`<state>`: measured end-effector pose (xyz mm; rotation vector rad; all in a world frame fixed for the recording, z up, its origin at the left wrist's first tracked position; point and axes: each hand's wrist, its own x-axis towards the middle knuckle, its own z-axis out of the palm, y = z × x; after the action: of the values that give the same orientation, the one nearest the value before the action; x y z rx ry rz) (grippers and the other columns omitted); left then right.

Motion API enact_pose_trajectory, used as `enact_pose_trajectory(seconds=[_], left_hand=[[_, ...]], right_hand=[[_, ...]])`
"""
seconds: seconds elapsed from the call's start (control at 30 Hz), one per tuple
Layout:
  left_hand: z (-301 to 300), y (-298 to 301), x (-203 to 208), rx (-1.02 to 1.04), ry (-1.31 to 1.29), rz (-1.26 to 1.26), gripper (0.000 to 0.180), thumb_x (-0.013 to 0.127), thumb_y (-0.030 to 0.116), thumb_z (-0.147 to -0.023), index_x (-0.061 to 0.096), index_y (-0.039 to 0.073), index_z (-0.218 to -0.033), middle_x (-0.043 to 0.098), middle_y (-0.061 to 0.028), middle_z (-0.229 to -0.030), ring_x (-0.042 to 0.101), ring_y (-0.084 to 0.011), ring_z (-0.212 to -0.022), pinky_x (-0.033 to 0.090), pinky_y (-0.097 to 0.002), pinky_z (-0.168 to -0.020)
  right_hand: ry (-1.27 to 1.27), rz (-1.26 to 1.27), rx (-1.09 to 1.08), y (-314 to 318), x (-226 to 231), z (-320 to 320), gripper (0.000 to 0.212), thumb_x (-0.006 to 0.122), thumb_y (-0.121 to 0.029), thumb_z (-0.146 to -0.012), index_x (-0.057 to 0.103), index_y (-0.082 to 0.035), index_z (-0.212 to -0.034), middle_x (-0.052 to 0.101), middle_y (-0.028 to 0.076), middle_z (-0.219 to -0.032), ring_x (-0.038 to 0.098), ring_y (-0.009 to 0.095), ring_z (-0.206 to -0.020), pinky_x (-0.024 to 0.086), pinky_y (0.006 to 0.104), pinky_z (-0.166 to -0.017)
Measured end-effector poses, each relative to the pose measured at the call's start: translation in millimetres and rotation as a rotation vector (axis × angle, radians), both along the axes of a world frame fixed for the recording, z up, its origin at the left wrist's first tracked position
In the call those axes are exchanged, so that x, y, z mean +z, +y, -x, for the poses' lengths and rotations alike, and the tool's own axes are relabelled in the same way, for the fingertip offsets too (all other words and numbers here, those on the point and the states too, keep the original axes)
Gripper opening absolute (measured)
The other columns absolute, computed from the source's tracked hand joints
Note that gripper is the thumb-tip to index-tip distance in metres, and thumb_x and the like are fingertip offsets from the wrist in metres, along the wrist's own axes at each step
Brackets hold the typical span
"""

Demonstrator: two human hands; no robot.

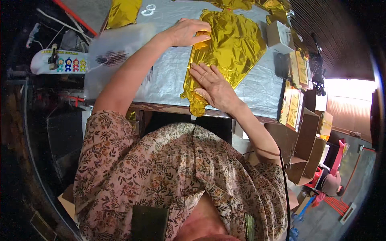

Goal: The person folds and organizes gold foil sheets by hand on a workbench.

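A flat, shiny gold foil balloon (233, 44) lies on the silver-grey table covering (165, 74), with small tabs along its rim and a narrow end hanging over the near edge. My left hand (189, 32) is at its upper left side, fingers and thumb closed on a folded bit of the foil. Nearer to me, my right hand (215, 86) rests on the lower part of the balloon, palm down, with its fingers stretched out.
A clear plastic bag (114, 60) lies at the table's left. More gold foil (124, 13) is at the far side. A small white box (280, 37) and upright packages (290, 106) line the right edge. Cardboard boxes (307, 140) and another person (331, 182) are farther right.
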<state>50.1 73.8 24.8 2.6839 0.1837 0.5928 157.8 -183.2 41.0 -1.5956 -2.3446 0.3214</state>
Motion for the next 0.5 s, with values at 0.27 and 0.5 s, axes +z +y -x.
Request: enact_pose_trajectory(seconds=[0.27, 0.5], left_hand=[[-48, -9, 14, 0.217, 0.382, -0.307, 0.029, 0.067, 0.019, -0.09, 0.072, 0.01, -0.117, 0.069, -0.0054, -0.124, 0.062, -0.0272, -0.113, 0.046, -0.0466, -0.099], [-72, -50, -6, 0.089, -0.03, -0.129, 0.035, 0.061, 0.0, -0.085, 0.07, 0.002, -0.118, 0.069, -0.0066, -0.124, 0.059, -0.0272, -0.116, 0.05, -0.0391, -0.101]], right_hand=[[0.003, -0.025, 0.0, 2, -1, 2, 0.064, 0.059, -0.034, -0.101, 0.04, -0.007, -0.156, 0.037, 0.011, -0.163, 0.034, 0.032, -0.151, 0.027, 0.0495, -0.123], [0.032, 0.002, -0.01, 0, 0, 0, 0.064, 0.06, -0.031, -0.1, 0.039, -0.005, -0.155, 0.038, 0.012, -0.162, 0.036, 0.035, -0.148, 0.027, 0.0509, -0.123]])
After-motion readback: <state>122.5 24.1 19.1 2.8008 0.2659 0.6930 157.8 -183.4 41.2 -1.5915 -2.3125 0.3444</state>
